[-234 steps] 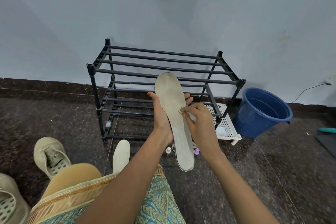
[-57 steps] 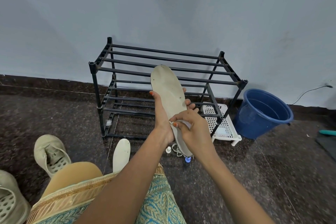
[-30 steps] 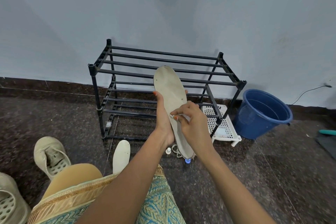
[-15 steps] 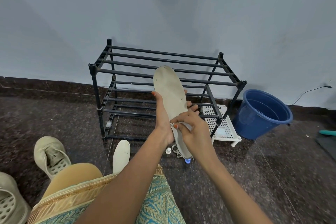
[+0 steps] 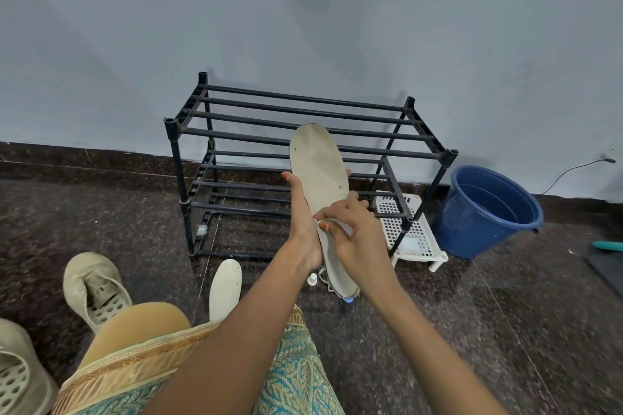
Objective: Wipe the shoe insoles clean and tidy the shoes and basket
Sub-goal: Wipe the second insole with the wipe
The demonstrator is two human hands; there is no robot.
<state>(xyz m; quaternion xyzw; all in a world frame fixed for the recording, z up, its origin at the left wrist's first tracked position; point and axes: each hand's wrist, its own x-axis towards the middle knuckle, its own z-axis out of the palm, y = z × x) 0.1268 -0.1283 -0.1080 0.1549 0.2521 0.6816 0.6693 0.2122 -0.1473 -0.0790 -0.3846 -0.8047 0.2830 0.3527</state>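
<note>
While the left hand [image 5: 303, 229] grips the long off-white foam insole [image 5: 318, 168] upright at frame centre, the right hand [image 5: 357, 236] pinches a small white wipe [image 5: 338, 224] against it, mostly hidden under curled fingers. At the lower left, a beige perforated shoe [image 5: 17, 377] is cut off by the frame edge. Right of centre, the white slotted plastic basket [image 5: 409, 236] sits partly behind the black tube rack [image 5: 303, 111].

We are viewing a cream insole [image 5: 317, 162], white cloth [image 5: 338, 225], black rack [image 5: 171, 123], blue bucket [image 5: 472, 229], white perforated basket [image 5: 413, 236], beige shoe [image 5: 94, 286], dark speckled floor [image 5: 101, 212], teal paisley garment [image 5: 296, 381].
</note>
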